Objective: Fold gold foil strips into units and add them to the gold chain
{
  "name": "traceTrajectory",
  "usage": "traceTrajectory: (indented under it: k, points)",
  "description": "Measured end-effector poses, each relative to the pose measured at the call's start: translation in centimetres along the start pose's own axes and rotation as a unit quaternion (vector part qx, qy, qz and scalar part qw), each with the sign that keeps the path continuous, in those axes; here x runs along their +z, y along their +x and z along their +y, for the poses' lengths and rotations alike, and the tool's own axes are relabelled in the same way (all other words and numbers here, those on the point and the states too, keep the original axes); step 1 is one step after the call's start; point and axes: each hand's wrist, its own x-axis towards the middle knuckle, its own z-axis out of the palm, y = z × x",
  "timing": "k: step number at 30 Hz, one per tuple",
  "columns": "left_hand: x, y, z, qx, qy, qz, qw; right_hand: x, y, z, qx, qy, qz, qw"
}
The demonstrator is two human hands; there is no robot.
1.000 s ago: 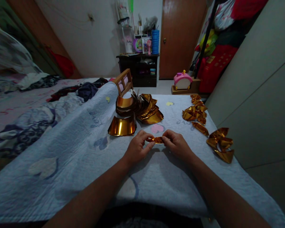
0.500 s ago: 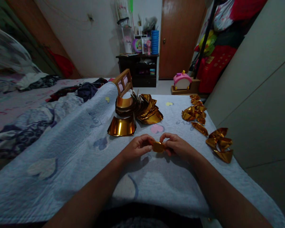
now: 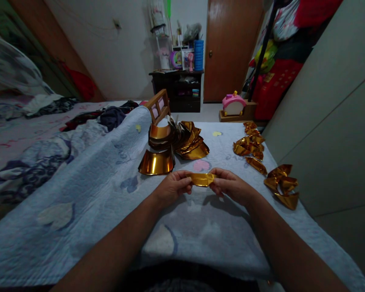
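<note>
Between my two hands a small folded piece of gold foil paper (image 3: 201, 179) is held out lengthwise above the blue cloth (image 3: 200, 227). My left hand (image 3: 175, 184) pinches its left end between thumb and fingers. The right end is pinched by my right hand (image 3: 229, 183). Beyond my left hand lies a curved gold foil sheet (image 3: 156, 162), at the front of a fanned pile of gold foil sheets (image 3: 191, 142). Folded gold foil pieces (image 3: 282, 182) rest on the cloth past my right hand, with a further cluster of folded foil (image 3: 248, 145) behind them.
A small wooden frame (image 3: 158, 106) stands behind the foil pile. To the left are rumpled bedding (image 3: 76, 150) and a white fan (image 3: 12, 65). A pale cabinet side (image 3: 331, 134) rises at the right. A pink toy (image 3: 233, 104) sits beyond the cloth's far edge.
My hands have moved slightly apart, and the foil piece between them now shows as a longer, flatter strip. The foil piles have stayed in place.
</note>
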Motion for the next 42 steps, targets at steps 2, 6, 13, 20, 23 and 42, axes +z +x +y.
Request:
traceTrajectory:
  k: [2, 6, 13, 20, 23, 42]
  points:
    - [0.1, 0.1, 0.0, -0.002, -0.020, 0.006, 1.000, -0.1, -0.1, -0.2, -0.020, -0.024, 0.010, 0.999]
    - [0.3, 0.0, 0.1, -0.008, -0.024, 0.002, 1.000, -0.4, 0.1, 0.0, -0.023, -0.056, 0.041, 0.997]
    - [0.5, -0.3, 0.2, -0.023, 0.001, 0.027, 0.999, -0.6, 0.3, 0.4, -0.012, -0.031, 0.033, 0.999]
    - [0.2, -0.2, 0.1, -0.015, 0.014, -0.006, 1.000, -0.7, 0.2, 0.7, -0.010, -0.021, 0.015, 1.000]
    - [0.2, -0.2, 0.1, -0.017, 0.009, -0.012, 1.000, -0.7, 0.2, 0.9, -0.008, -0.021, 0.008, 1.000]
    - [0.3, -0.5, 0.4, -0.001, 0.017, -0.049, 0.999, -1.0, 0.1, 0.5, -0.004, 0.001, -0.031, 1.000]
